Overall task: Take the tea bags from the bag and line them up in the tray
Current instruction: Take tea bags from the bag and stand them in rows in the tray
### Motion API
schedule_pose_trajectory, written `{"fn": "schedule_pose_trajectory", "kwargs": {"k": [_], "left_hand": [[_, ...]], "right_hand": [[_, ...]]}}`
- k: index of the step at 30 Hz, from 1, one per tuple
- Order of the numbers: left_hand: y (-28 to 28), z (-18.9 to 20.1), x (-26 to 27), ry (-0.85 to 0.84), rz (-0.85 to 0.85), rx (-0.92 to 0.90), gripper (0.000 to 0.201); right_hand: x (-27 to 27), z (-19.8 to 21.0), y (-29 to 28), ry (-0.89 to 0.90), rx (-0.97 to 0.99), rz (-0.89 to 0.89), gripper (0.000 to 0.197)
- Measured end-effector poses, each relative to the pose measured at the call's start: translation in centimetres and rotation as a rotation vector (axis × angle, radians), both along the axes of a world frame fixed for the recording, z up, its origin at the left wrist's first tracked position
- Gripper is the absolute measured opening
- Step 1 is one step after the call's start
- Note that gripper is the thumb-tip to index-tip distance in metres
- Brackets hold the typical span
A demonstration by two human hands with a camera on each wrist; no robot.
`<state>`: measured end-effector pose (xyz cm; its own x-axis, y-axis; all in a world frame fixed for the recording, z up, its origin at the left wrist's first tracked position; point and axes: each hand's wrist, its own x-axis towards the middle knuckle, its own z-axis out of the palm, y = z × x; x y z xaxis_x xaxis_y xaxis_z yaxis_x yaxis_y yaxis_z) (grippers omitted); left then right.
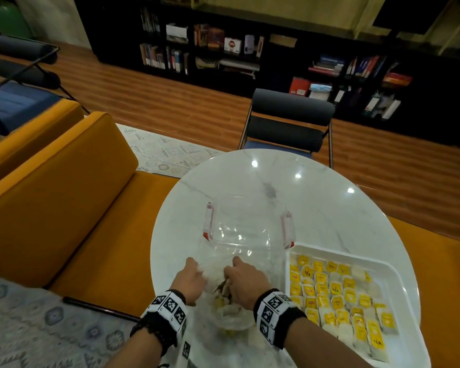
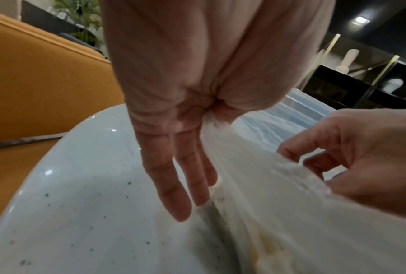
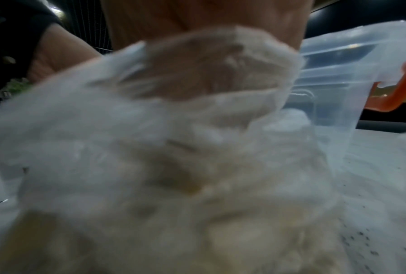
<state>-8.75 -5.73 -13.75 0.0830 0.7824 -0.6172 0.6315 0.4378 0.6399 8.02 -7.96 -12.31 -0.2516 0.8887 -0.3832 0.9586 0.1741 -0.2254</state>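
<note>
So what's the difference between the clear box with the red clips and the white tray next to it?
The clear box is see-through with red clips on its sides; the white tray is opaque and plain-rimmed. The box looks empty, while the tray holds rows of tea bags with yellow tags. The box sits toward the middle of the table, the tray at its right edge. Both are rectangular plastic containers, open on top.

The right hand's (image 1: 243, 281) fingertips are sunk in the thin translucent plastic bag (image 1: 230, 312), so its grip cannot be judged; the right wrist view is blurred, the bag's contents only pale and yellowish smudges; the white rectangular plastic tray (image 1: 398, 274) is cut by the head view's lower edge; print on the yellow-tagged tea bags (image 1: 337, 301) is mostly too small to read.
</note>
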Motion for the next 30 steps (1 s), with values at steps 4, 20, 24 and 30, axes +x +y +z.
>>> {"fn": "schedule_pose_trajectory", "kwargs": {"k": [4,20,24,30], "left_hand": [[-0.2,-0.6,0.3,0.014,-0.065,0.004,0.016],[-0.1,-0.1,-0.4,0.009,0.164,-0.046,0.017],[-0.1,0.5,-0.6,-0.067,0.108,-0.071,0.017],[-0.4,2.3,-1.7,-0.17,-0.014,-0.059,0.019]], "right_hand": [[-0.7,-0.4,-0.1,0.037,0.007,0.085,0.038],[0.5,1.6,-0.4,0.08,0.022,0.034,0.023],[1.1,2.7,-0.3,0.229,0.004,-0.104,0.018],[3.7,5.5,0.1,0.554,0.016,-0.291,0.016]]}}
